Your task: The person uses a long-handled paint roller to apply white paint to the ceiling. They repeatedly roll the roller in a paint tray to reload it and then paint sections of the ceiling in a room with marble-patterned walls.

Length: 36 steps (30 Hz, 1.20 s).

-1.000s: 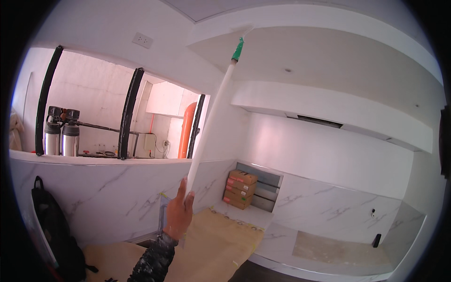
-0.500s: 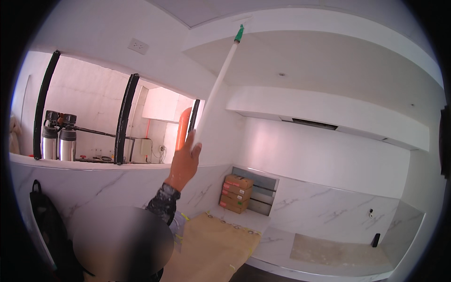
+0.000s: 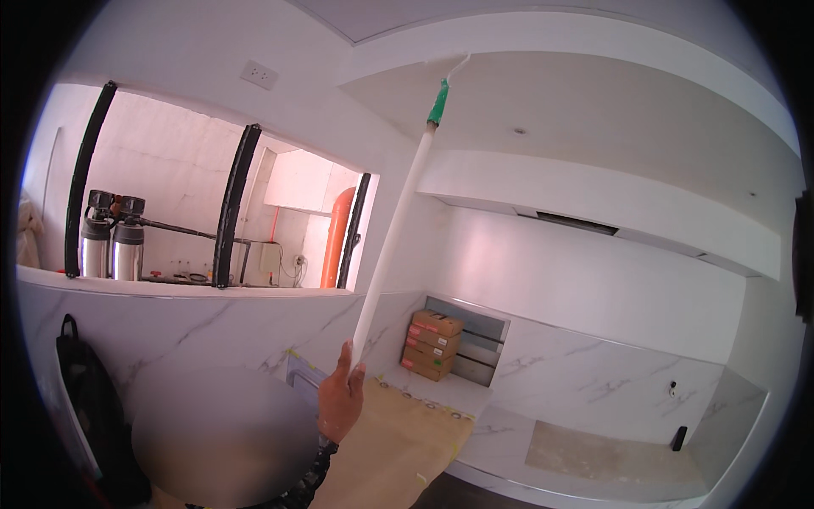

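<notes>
My left hand (image 3: 341, 399), in a dark patterned sleeve, is closed around the lower part of a long white pole (image 3: 394, 233), with one finger lying up along it. The pole slants up and slightly right to a paint roller with a green handle (image 3: 437, 103). Its thin, bent white frame (image 3: 460, 65) reaches the lower edge of the white ceiling beam (image 3: 526, 34). The roller's head blends into the white there, and I cannot tell whether it touches. My right hand is not in view; a round blurred patch covers part of the lower left.
Brown boxes (image 3: 432, 343) are stacked on the marble-look counter (image 3: 500, 433) beside a tan cover sheet (image 3: 381, 450). At left, a wall opening with black posts (image 3: 237, 204) shows metal cylinders (image 3: 127, 250) and an orange pipe (image 3: 337, 237). A black bag (image 3: 89, 399) hangs below.
My left hand has come down with the pole. The roller's green handle has dropped from in front of the beam to below its lower edge. The view has shifted slightly.
</notes>
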Motion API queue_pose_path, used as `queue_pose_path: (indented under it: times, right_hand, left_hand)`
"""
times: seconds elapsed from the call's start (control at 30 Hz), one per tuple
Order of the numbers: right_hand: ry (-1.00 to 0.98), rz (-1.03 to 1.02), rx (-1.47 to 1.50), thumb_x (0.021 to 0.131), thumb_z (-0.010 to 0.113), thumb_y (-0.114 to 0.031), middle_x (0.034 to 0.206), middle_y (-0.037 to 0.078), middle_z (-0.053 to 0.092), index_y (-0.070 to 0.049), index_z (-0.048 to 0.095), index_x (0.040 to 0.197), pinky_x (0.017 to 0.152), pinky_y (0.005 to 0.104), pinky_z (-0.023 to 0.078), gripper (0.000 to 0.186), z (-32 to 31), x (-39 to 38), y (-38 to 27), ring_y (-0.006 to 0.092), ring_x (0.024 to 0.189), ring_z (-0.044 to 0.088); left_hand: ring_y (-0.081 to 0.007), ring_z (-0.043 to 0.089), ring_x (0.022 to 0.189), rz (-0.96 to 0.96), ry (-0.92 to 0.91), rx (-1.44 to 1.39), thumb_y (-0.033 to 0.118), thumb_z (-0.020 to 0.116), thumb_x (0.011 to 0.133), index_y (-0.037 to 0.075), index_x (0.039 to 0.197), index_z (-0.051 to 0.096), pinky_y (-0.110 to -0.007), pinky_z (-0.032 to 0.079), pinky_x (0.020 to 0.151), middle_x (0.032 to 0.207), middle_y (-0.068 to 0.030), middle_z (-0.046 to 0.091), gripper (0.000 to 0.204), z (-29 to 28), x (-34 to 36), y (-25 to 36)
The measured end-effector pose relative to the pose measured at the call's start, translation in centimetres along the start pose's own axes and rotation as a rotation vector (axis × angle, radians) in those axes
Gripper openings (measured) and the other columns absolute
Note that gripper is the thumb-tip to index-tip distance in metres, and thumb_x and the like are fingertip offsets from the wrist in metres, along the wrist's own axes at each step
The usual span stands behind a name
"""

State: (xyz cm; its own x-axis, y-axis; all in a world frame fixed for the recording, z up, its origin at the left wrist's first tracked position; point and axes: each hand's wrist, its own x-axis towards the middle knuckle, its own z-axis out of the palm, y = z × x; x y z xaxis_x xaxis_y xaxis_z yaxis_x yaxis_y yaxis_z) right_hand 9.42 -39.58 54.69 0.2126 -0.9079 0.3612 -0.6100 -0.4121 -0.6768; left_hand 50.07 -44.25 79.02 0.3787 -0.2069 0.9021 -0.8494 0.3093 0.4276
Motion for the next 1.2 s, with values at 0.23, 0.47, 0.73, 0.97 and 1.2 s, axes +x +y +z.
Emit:
queue_pose_path:
  times: [0.23,0.47,0.73,0.97,1.2]
  right_hand:
    - [0.106,-0.027,-0.030,0.089,0.066,-0.042,0.066,0.022,0.057,-0.006,0.058,0.067,0.058,0.0506,0.039,0.043,1.8,-0.9,0.3,0.0339,0.057,0.051]
    - [0.130,0.039,-0.003,0.088,0.066,-0.044,0.063,0.022,0.053,-0.007,0.055,0.064,0.058,0.0507,0.038,0.046,0.4,-0.8,-0.6,0.0331,0.055,0.050]
    - [0.187,0.000,0.004,0.089,0.066,-0.042,0.059,0.020,0.050,-0.008,0.054,0.062,0.056,0.0505,0.035,0.045,1.7,-0.6,1.1,0.0319,0.053,0.048]
    - [0.127,-0.033,-0.020,0.088,0.067,-0.039,0.062,0.021,0.053,-0.006,0.056,0.062,0.056,0.0507,0.036,0.043,0.5,0.1,0.4,0.0340,0.054,0.049]
    - [0.139,-0.091,0.034,0.088,0.067,-0.036,0.065,0.023,0.053,-0.003,0.057,0.064,0.054,0.0499,0.038,0.042,0.6,0.1,0.2,0.0349,0.052,0.049]
  left_hand:
    - [-0.0426,0.059,0.058,0.001,-0.002,-0.024,0.023,0.053,0.102,0.004,0.148,0.037,-0.045,0.042,0.052,0.065,-0.0222,0.057,0.052,0.3,2.7,0.9]
    - [-0.0429,0.058,0.056,0.116,0.029,0.042,0.024,0.053,0.102,0.004,0.148,0.037,-0.045,0.044,0.053,0.061,-0.0222,0.054,0.053,1.0,11.3,2.4]
    - [-0.0358,0.065,0.061,0.152,0.056,0.006,0.025,0.052,0.102,0.001,0.145,0.042,-0.042,0.050,0.061,0.067,-0.0206,0.060,0.050,0.1,19.7,6.2]
    - [-0.0392,0.066,0.068,0.185,0.055,-0.044,0.026,0.052,0.102,0.001,0.145,0.042,-0.043,0.051,0.064,0.073,-0.0260,0.061,0.051,0.2,20.6,6.2]
    - [-0.0474,0.061,0.066,0.046,-0.042,0.003,0.025,0.053,0.102,0.006,0.149,0.035,-0.046,0.047,0.057,0.074,-0.0278,0.060,0.054,0.7,8.3,4.3]
